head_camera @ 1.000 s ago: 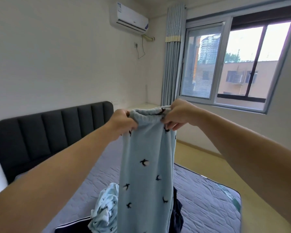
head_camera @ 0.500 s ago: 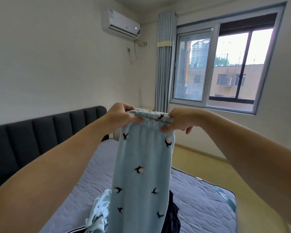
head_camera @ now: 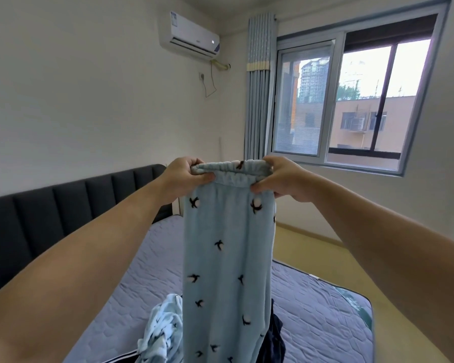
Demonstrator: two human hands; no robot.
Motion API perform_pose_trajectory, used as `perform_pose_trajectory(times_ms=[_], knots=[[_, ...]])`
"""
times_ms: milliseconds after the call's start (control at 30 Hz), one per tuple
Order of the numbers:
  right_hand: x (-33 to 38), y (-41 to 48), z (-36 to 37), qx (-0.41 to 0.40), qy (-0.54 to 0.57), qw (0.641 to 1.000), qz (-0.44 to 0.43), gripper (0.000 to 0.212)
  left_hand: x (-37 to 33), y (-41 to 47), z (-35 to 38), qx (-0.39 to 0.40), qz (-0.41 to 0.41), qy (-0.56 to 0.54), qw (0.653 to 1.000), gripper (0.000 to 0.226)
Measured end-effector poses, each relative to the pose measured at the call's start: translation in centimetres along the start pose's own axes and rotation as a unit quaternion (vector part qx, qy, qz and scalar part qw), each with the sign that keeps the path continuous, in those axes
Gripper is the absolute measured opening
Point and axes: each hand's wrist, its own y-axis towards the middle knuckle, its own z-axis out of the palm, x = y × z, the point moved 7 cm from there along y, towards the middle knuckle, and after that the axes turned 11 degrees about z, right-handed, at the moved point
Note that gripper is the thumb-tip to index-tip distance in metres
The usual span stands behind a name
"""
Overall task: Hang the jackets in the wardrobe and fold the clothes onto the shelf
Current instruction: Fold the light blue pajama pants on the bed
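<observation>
Light blue fleece pyjama trousers (head_camera: 227, 263) with small black bird prints hang straight down in front of me over the bed. My left hand (head_camera: 185, 179) grips the left end of their elastic waistband, and my right hand (head_camera: 282, 179) grips the right end, stretching the band flat at chest height. Below them on the mattress lie a matching light blue printed top (head_camera: 161, 334), crumpled, and a dark garment (head_camera: 273, 336) partly hidden behind the trousers. No wardrobe or shelf is in view.
The bed's grey quilted mattress (head_camera: 320, 318) fills the lower middle, with a dark padded headboard (head_camera: 63, 205) at the left. Yellowish floor (head_camera: 338, 260) runs along the right under a window (head_camera: 351, 100). A curtain (head_camera: 258, 87) hangs in the corner, an air conditioner (head_camera: 189, 35) above.
My hands have drawn apart along the waistband, spreading it wider and flatter, and dropped a little lower. The view has tilted up slightly.
</observation>
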Motion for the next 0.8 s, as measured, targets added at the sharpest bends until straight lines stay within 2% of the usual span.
perform_pose_trajectory(times_ms=[100,167,300,433,633,700,800], knots=[[-0.7,0.4,-0.6,-0.029,-0.077,0.997,-0.005,0.055,1.3,-0.1,0.0,0.012,-0.027,-0.019,0.999,0.062],[-1.6,0.7,-1.0,-0.038,-0.048,0.998,0.018,0.063,2.0,0.0,0.2,0.029,-0.064,-0.057,0.996,0.084],[-3.8,0.0,-0.3,0.118,0.055,0.985,0.116,0.041,2.1,-0.3,2.4,0.148,-0.134,-0.094,0.975,0.069],[-5.2,-1.8,-0.7,0.275,0.153,0.942,0.118,0.050,1.2,0.0,5.2,0.237,-0.170,-0.223,0.930,0.074],[-8.7,-2.5,-3.1,0.332,0.168,0.916,0.147,0.039,0.3,1.1,11.8,0.414,-0.185,-0.317,0.833,0.065],[-10.5,-2.4,-4.0,0.359,0.168,0.904,0.157,0.035,0.7,1.7,14.0,0.443,-0.187,-0.342,0.808,0.057],[-13.6,-1.3,-5.5,0.359,0.169,0.900,0.179,0.032,2.5,3.2,17.6,0.446,-0.202,-0.357,0.796,0.057]])
